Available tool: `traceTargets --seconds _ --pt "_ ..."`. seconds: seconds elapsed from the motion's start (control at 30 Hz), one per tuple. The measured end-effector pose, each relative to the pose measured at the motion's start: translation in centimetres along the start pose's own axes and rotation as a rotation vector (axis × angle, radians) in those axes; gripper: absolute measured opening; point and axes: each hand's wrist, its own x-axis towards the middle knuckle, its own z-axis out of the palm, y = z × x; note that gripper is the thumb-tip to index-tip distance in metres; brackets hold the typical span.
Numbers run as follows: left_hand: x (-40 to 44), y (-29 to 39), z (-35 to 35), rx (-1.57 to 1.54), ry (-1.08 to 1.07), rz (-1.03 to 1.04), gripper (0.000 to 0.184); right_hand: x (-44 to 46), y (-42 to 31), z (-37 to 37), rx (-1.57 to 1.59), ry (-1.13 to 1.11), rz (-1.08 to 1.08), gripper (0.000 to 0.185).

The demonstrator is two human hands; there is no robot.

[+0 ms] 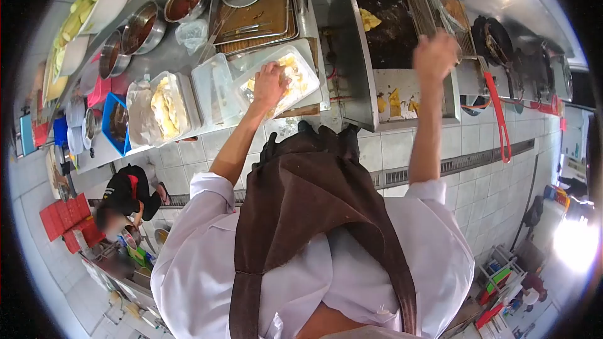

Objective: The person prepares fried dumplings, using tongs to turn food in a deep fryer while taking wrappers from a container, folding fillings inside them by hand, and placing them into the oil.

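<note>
My left hand (271, 83) reaches into a clear plastic container (304, 96) of pale yellow, floury pieces (293, 74), its fingers curled down among them. What those fingers hold is hidden. My right hand (435, 56) is raised over the right side of the fryer (362, 91), near the wire baskets (453, 9); motion blurs its fingers. In the dark oil floats a yellow piece (369, 20). More yellow pieces (394, 103) lie on the fryer's metal ledge, nearest to me.
Left of the container stand a lidded-looking clear box (213, 91), a floury tub (139, 105), a blue bin (116, 144) and sauce bowls (184, 1). Red tongs (497, 110) hang at right. A person (129, 191) crouches at lower left.
</note>
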Motion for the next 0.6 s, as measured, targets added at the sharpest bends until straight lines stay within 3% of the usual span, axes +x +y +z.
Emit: traceTargets --seconds 0.03,0.07,0.17,0.27,0.33,0.47,0.6 --pt "0.3 -0.2 0.1 -0.065 0.039 -0.022 0.029 -2.1 -2.2 1.6 0.254 0.138 -0.169 0.038" --pt "0.3 -0.4 0.2 -0.129 0.075 -0.043 0.026 -4.9 -6.1 3.7 0.934 -0.235 0.206 0.022" --pt "1.2 -1.3 1.7 -0.257 0.092 -0.083 0.016 -10.5 -15.8 4.3 0.894 -0.619 -0.209 0.032" --pt "1.3 -0.9 1.7 -0.193 0.199 0.0 0.01 -13.6 -21.0 6.6 0.899 -0.688 -0.211 0.026" --pt "1.1 -0.3 0.9 -0.212 0.233 0.007 0.009 -13.7 -23.0 6.9 0.7 -0.792 -0.184 0.023" --pt "-0.9 0.3 -0.1 -0.352 0.338 0.031 0.007 -14.2 -24.3 7.1 0.737 -0.793 -0.206 0.02" --pt "-3.0 1.0 -2.1 -0.494 0.278 -0.086 0.007 -14.7 -23.4 5.7 0.819 -0.629 -0.334 0.015"
